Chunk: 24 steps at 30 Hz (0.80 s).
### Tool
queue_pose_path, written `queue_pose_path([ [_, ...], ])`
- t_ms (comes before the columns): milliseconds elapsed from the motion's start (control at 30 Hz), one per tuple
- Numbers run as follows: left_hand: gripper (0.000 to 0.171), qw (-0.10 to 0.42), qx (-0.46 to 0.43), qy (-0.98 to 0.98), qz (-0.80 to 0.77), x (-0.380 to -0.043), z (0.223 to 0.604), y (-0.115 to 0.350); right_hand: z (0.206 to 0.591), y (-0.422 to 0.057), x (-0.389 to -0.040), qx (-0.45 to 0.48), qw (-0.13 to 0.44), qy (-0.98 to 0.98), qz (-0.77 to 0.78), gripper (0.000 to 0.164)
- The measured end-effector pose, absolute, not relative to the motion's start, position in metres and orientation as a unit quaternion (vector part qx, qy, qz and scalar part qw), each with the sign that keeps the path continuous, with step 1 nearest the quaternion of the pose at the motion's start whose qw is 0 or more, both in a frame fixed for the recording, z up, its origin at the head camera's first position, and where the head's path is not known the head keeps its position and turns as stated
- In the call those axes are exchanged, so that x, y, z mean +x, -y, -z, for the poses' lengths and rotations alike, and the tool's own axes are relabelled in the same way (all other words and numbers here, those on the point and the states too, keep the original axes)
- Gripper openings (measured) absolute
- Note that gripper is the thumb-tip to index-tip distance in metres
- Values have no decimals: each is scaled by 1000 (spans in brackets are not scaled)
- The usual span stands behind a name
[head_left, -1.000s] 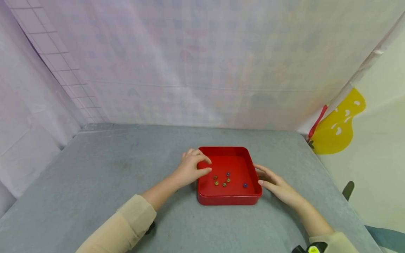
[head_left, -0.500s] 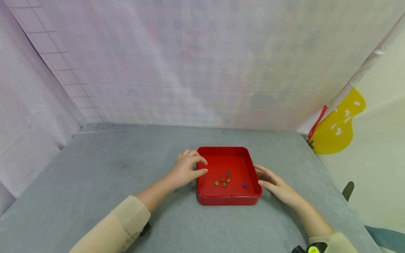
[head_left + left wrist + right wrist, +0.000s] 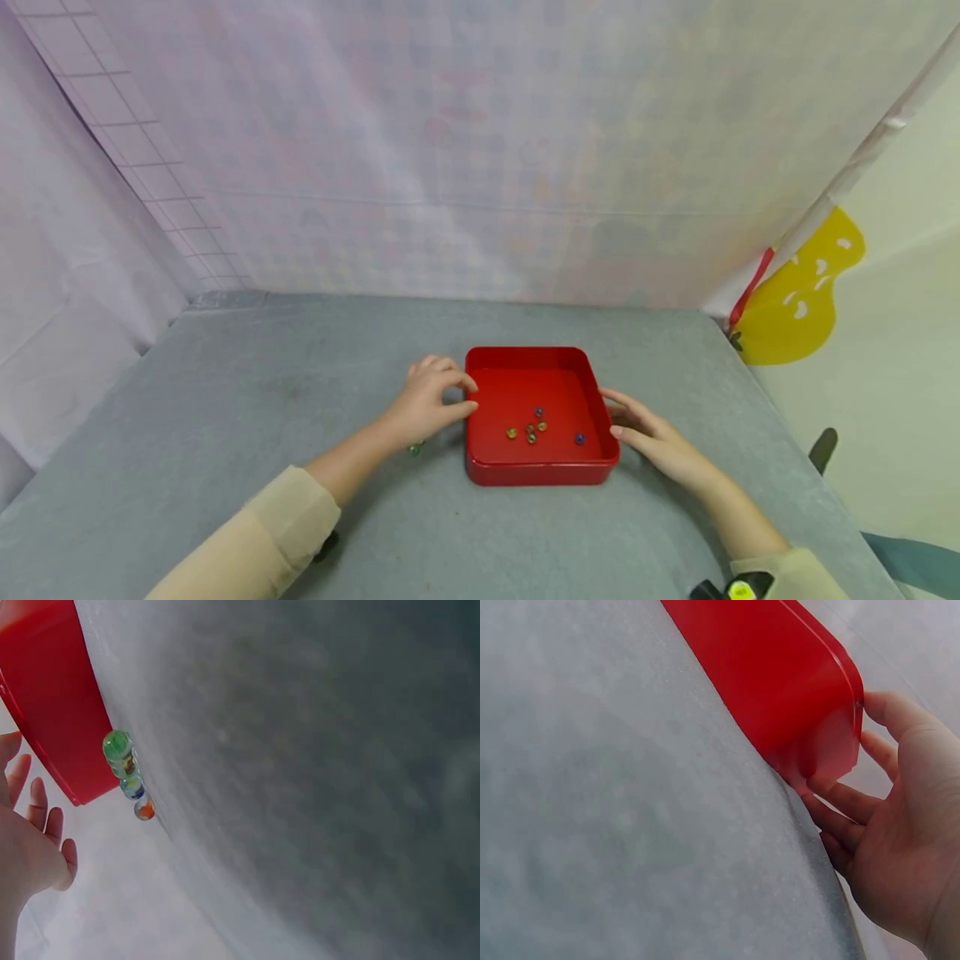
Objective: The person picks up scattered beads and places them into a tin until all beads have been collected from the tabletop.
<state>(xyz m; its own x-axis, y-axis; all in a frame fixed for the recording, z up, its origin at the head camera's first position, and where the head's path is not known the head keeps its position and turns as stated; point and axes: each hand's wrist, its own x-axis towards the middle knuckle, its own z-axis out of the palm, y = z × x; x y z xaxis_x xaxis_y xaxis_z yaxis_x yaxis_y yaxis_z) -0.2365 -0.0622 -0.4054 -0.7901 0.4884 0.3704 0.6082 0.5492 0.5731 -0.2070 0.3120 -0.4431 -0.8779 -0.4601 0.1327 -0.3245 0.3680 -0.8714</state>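
A square red box (image 3: 540, 473) without a lid stands on the grey table, with several small glass marbles (image 3: 532, 437) on its floor. A blue marble (image 3: 580, 438) lies apart from the others, near the box's right side. My left hand (image 3: 430, 400) is at the box's left rim, fingers loosely bent and nothing visible in them. Several more marbles (image 3: 124, 754), green, clear and orange, lie on the table left of the box, partly hidden by that hand in the head view. My right hand (image 3: 652, 437) touches the right wall of the box with extended fingers (image 3: 847, 799).
The grey table (image 3: 315, 375) reaches back to a pale patterned curtain (image 3: 465, 167). More pale sheeting hangs on the left and right sides, the right one with a yellow printed shape (image 3: 795, 312).
My left hand has drawn back leftward from above the box to its rim. Inside, one marble has rolled right to the others. Green marbles have come into view beneath my left wrist.
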Motion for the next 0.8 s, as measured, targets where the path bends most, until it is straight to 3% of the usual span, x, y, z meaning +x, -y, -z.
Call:
queue_pose_path([
  [800,18,118,-311,880,340,-234,410,93,441,-310,-206,-232,69,-828,507,52],
])
